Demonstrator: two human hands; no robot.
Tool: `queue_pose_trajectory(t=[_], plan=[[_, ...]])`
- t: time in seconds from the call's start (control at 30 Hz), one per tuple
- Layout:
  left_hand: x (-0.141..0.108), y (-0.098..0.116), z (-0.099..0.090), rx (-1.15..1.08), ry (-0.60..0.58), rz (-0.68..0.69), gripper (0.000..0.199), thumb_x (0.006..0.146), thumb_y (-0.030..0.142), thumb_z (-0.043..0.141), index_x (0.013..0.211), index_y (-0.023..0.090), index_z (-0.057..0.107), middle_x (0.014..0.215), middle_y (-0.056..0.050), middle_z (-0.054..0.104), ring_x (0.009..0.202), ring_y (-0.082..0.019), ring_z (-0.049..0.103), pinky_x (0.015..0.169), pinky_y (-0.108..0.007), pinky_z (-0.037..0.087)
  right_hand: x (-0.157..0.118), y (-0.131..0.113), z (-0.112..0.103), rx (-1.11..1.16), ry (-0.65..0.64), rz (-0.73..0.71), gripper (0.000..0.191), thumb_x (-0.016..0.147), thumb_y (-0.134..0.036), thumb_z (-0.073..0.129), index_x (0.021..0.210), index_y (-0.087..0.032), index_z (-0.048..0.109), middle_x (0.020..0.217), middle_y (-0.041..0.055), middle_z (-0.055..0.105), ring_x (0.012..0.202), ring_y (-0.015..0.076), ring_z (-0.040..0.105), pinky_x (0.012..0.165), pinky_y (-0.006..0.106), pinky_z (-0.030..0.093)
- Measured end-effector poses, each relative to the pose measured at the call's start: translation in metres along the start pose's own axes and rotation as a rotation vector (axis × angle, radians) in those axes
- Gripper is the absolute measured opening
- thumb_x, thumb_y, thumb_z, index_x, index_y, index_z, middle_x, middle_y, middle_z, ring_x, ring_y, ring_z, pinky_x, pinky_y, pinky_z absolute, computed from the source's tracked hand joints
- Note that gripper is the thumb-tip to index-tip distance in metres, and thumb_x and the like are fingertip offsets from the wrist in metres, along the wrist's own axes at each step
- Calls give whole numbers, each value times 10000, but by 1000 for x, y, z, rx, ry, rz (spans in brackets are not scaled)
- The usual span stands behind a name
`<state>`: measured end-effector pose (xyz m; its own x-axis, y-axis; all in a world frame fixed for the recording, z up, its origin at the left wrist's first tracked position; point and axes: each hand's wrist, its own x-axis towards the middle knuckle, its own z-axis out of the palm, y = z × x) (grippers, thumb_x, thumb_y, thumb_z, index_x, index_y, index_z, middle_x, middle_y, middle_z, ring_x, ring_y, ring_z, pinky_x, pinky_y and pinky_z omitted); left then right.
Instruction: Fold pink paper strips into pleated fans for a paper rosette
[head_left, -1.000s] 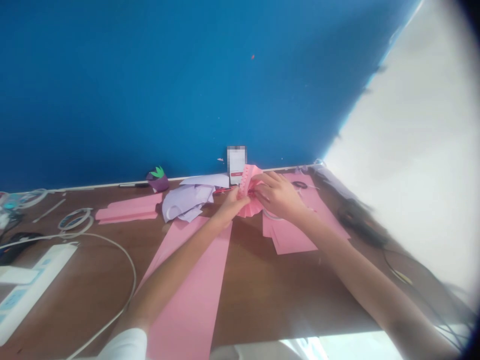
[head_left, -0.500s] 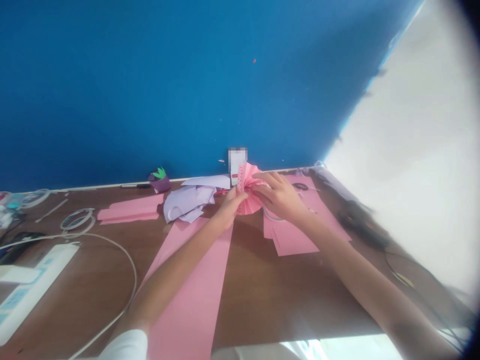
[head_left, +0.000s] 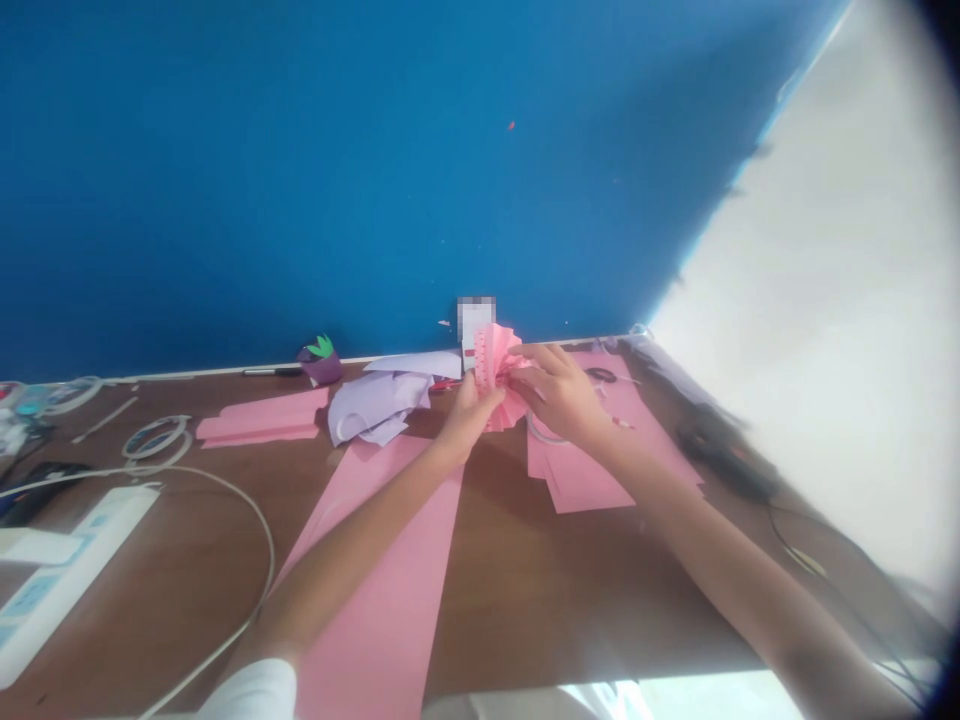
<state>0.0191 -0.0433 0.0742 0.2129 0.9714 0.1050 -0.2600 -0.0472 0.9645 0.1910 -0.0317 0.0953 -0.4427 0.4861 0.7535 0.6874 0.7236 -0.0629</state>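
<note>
A pleated pink paper fan (head_left: 495, 350), spread nearly into a round with punched holes along its left edge, is held up above the table's far part. My left hand (head_left: 465, 420) grips its lower left side, thumb across the folds. From the right, my right hand (head_left: 559, 385) pinches the folds near the fan's middle; its fingertips are partly hidden by the paper. Behind the fan a phone (head_left: 475, 330) leans against the wall. A long pink sheet (head_left: 397, 580) lies under my left forearm.
Purple paper pieces (head_left: 379, 400), folded pink paper (head_left: 262, 418) and a purple-green paper cup (head_left: 320, 362) lie to the left. A power strip (head_left: 82, 570) and looping white cable (head_left: 262, 520) are at near left. Right are pink sheets (head_left: 592, 485) with scissors (head_left: 601, 374).
The fan has turned slightly, showing more folds beside its punched edge. My left thumb has shifted a little to the right, toward the fan's middle.
</note>
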Motion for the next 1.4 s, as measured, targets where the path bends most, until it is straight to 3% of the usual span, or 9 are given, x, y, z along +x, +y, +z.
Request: queue_pose_trajectory(t=[0.2,0.33,0.47,0.8,1.0,1.2,1.4], plan=[[-5,1,5,46,34,14,380,862,299,646,1214,242,513,1209,-76,632,1137,-233,604,979,-409,481,-1,-12,7,39,92,101,167,881,-75,530,844,-208,624,1172,97,642,1028,267,539,825,437,496],[-4,-1,5,66,42,26,374,863,364,656,1180,233,509,1177,-76,633,1094,-224,617,936,-387,499,-1,-14,6,37,54,92,183,867,-60,507,841,-207,611,1241,103,603,1078,286,511,854,463,480],[0,-6,1,71,9,60,391,872,408,645,1186,229,497,1209,-82,619,1157,-229,588,969,-383,484,-1,-9,4,25,5,48,157,882,-88,507,856,-198,616,1305,122,571,1124,299,499,875,482,476],[3,-11,0,112,-71,137,425,905,409,596,1284,248,489,1328,-79,572,1281,-232,510,1086,-377,398,-5,-16,8,-93,75,52,225,902,-68,491,888,-204,670,1285,65,641,1060,271,561,773,401,479],[-1,-8,5,78,-29,96,452,871,434,639,1269,251,528,1297,-78,603,1268,-253,528,1085,-396,396,-5,-17,8,-153,14,-18,207,921,-74,459,908,-174,639,1256,114,630,1123,289,522,797,403,466],[1,-8,2,71,7,100,438,886,442,616,1265,242,521,1313,-84,596,1258,-240,537,1089,-396,400,-4,-14,9,-168,-62,8,190,908,-56,442,924,-152,605,1313,152,572,1094,302,494,807,414,463],[2,-7,0,69,-50,118,428,914,448,571,1290,252,515,1333,-75,582,1288,-236,515,1110,-392,379,-4,-13,9,-111,15,-13,221,920,-70,449,976,-184,630,1293,123,605,1129,291,502,848,427,470]])
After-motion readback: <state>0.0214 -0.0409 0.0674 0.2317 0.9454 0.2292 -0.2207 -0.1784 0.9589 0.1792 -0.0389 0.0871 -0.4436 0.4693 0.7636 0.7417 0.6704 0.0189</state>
